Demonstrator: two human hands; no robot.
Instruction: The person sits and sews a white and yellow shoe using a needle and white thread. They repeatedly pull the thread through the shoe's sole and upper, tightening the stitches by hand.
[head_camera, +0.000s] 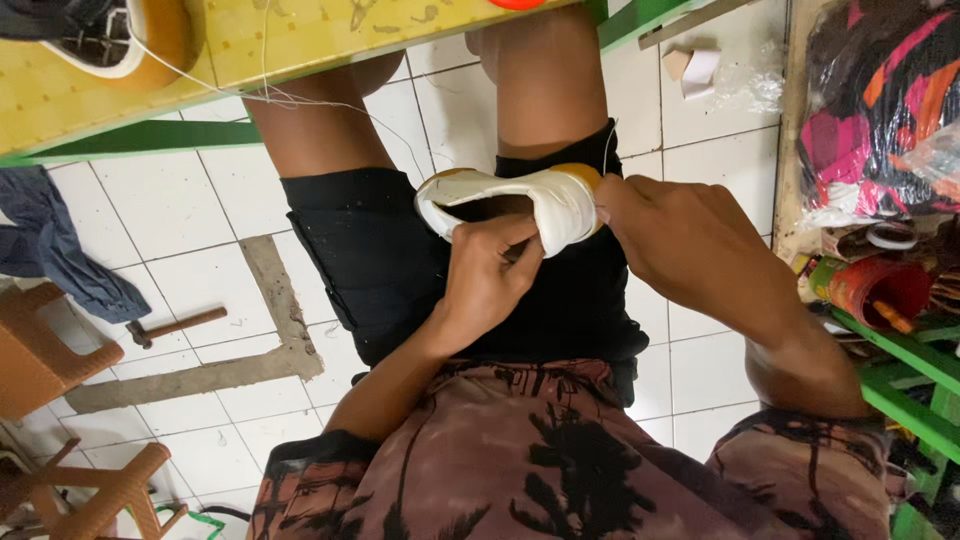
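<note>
Both hands are gripping a white shoe lying on the person's lap: the left hand is pinching its opening, the right hand is clasping its toe end. A red cup is holding an orange tool.

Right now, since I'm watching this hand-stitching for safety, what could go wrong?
1. The white shoe rests only on the lap, pinched between the left hand and right hand; it could slip.
2. The thin thread trailing to the yellow table might snag or tangle.
3. Fingertips sit close at the shoe's edge; any needle there, hidden from view, could prick them.
</note>
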